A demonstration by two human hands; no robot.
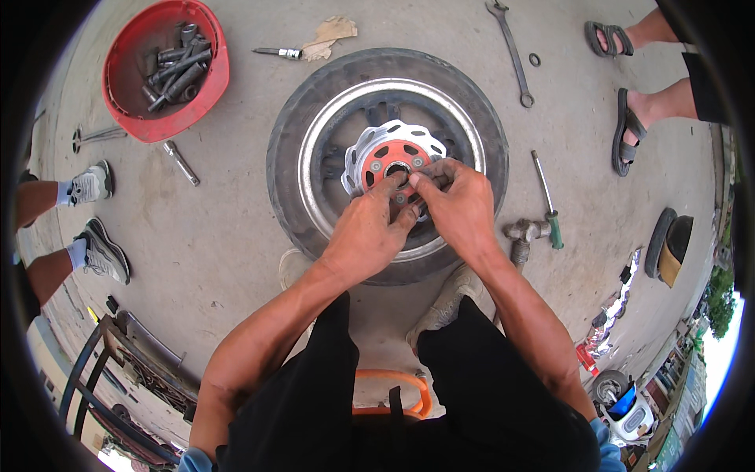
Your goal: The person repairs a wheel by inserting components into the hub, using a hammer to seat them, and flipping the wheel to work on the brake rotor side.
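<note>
A wheel with a black tyre [289, 153] and a silver-edged rim lies flat on the concrete between my feet. On its middle sits a silver wavy-edged brake disc [429, 140] with an orange-red centre [383, 154]. Both my hands meet over the hub opening. My left hand [370, 228] has its fingertips curled at the opening, thumb on the near side. My right hand [460, 200] is closed, its thumb and bent fingers pressed together beside the left fingertips. Whatever small part is between the fingers is mostly hidden by them.
A red bowl-shaped container [221, 79] holds several dark sockets; a socket bar [182, 164] lies beside it. To the right are a hammer [525, 230], a green-handled screwdriver [554, 224], a wrench [515, 59] and a small ring [535, 60]. Other people's feet stand left and right.
</note>
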